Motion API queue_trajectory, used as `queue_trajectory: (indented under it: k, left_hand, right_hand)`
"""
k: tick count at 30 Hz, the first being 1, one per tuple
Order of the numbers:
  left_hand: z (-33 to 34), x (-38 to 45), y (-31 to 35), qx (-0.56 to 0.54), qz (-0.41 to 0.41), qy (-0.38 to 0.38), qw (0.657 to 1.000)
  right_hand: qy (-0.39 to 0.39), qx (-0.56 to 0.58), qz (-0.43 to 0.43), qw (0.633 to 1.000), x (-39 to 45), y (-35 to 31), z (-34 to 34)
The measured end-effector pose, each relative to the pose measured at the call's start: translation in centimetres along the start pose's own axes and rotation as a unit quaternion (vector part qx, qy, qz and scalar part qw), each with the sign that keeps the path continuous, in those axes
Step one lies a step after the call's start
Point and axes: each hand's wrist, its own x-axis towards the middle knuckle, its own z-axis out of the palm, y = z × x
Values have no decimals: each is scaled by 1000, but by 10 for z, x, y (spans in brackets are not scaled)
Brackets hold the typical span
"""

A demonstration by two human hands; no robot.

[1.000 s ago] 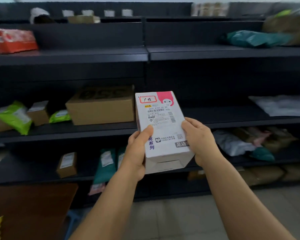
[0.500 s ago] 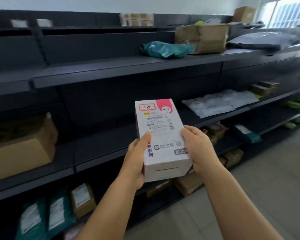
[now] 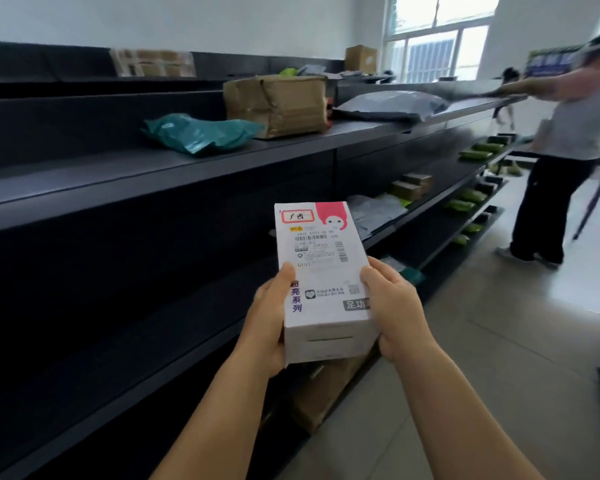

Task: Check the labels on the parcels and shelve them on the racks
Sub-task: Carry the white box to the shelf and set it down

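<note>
I hold a white parcel box (image 3: 321,271) with a pink corner, a barcode label and a red-framed sticker, face up in front of me. My left hand (image 3: 269,323) grips its left side with the thumb on top. My right hand (image 3: 394,306) grips its right side. The dark rack (image 3: 118,188) runs along my left into the distance, its shelves close beside the box.
A teal bag (image 3: 201,133), a taped brown carton (image 3: 278,103) and a grey bag (image 3: 392,105) lie on the upper shelf. Green packets (image 3: 478,150) sit farther along. A brown box (image 3: 326,393) stands on the bottom shelf. Another person (image 3: 565,150) stands at the right by the rack's end.
My view has swung to the right along the rack, bringing the window and the other person into sight. The box stays held in both hands the same way.
</note>
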Motion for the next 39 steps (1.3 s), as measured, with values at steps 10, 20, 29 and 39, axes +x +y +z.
queue_trajectory:
  k: [10, 20, 29, 39]
  left_hand:
    - [27, 91, 8, 6, 5, -150, 989]
    - [76, 163, 9, -5, -14, -176, 984]
    - [195, 197, -37, 16, -56, -236, 970]
    - [348, 250, -84, 11, -77, -212, 974]
  right_hand:
    - [108, 66, -49, 991, 57, -15, -21]
    - [131, 111, -60, 983, 111, -20, -51]
    - [149, 156, -65, 974, 160, -23, -168]
    - [204, 117, -73, 969, 214, -64, -319]
